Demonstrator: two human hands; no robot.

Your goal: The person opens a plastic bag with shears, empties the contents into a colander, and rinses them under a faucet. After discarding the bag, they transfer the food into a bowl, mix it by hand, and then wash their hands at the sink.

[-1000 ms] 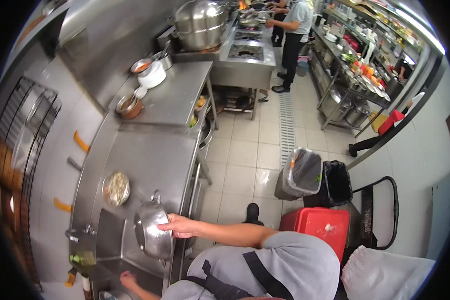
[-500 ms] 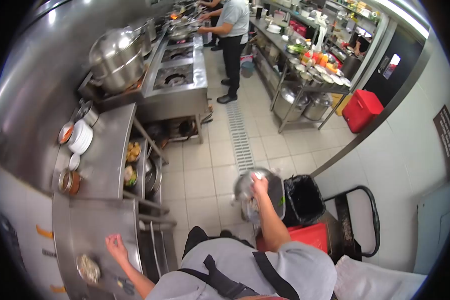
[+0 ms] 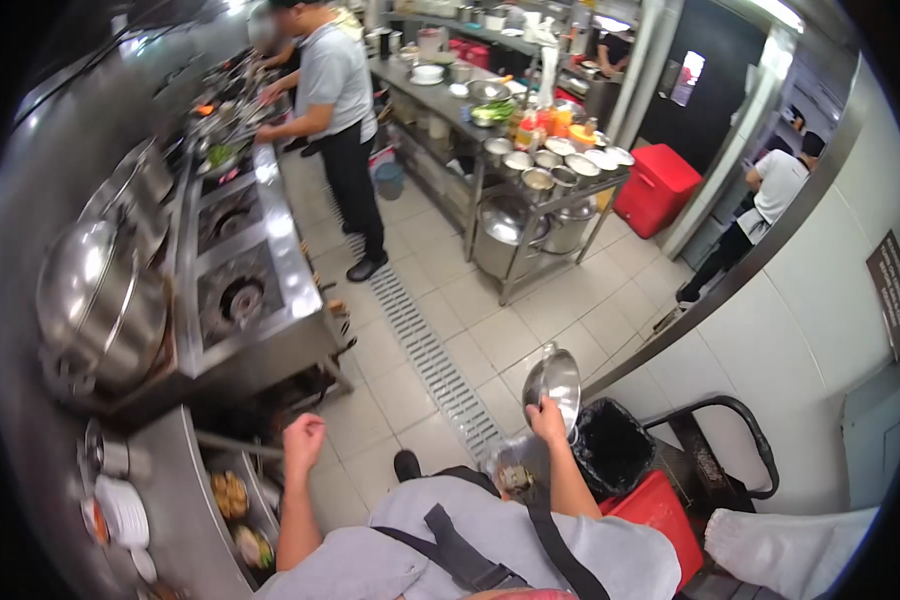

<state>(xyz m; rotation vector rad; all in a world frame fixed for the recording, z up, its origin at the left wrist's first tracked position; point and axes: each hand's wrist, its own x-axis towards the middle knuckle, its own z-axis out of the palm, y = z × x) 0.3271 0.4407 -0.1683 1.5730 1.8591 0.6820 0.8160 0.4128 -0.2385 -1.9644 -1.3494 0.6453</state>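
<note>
A shiny metal bowl is tilted above the floor, its near rim gripped by my right hand. Just below and left of it, a container with some food scraps sits by my body. The black-lined bin stands to the right of the bowl. My left hand is raised at the left with its fingers curled in, near the steel counter's edge; whatever it may hold is too small to make out.
Burners and large steel pots line the left. A person stands at the stove. A rack with sauce bottles, a red box, a floor drain, a trolley and another person are in view.
The view has turned toward the right. My right hand has lifted the bowl off the container and tipped it on edge. My left hand has moved away from above the counter, its fingers more curled.
</note>
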